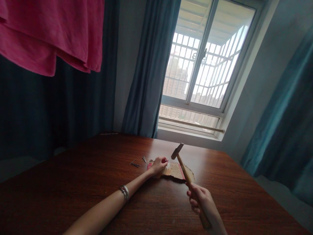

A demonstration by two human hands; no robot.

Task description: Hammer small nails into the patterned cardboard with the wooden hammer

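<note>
My right hand (202, 202) is wrapped round the wooden handle of a hammer (182, 163), whose metal head is raised just above and to the right of my left hand. My left hand (159, 164) rests with fingers pinched together on a flat patterned piece with a pink edge (174, 170) lying on the brown wooden table (73, 182). What the pinched fingers hold is too small to make out. A bracelet (124, 192) sits on my left wrist.
A few loose nails (137, 162) lie on the table just left of the patterned piece. Behind the table are a barred window (200, 68), blue curtains (149, 71) on both sides and a pink cloth (51, 32) hanging at the top left.
</note>
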